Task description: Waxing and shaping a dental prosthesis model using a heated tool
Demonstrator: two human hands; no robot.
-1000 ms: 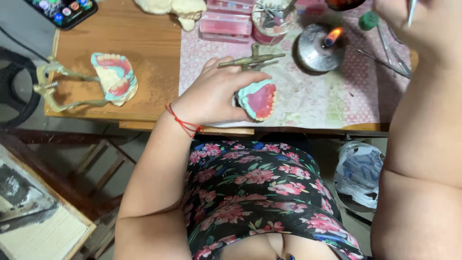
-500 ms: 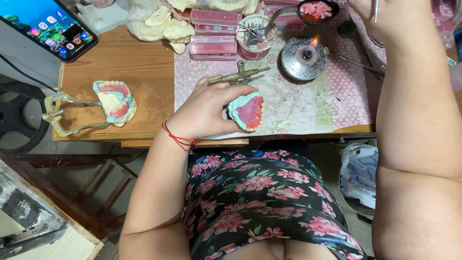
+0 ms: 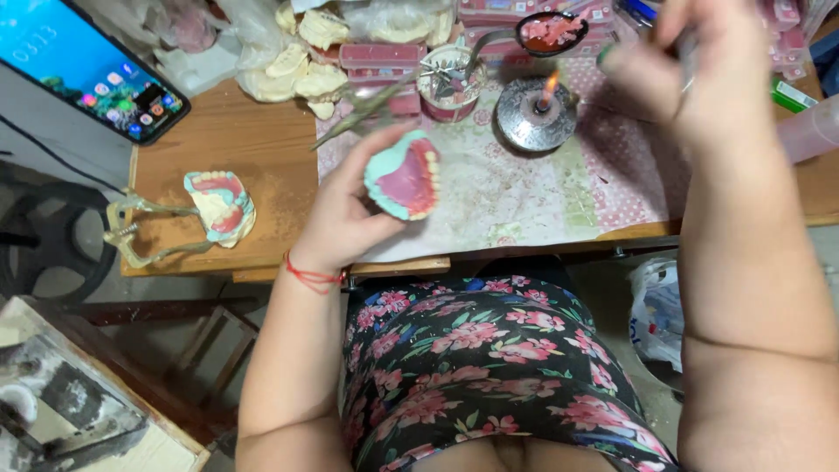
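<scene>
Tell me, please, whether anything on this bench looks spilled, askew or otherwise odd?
Pale dust is strewn over the wooden table around the second denture model, which lies tilted on its metal frame. The small burner stands lit among clutter.

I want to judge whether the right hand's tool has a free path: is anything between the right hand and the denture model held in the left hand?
Nothing visible does. The left hand holds the denture model up above the patterned mat. The right hand is raised to its right; the lit burner sits lower, behind the gap.

Left hand (image 3: 345, 218) fingers curled in grip, right hand (image 3: 699, 70) raised
</scene>
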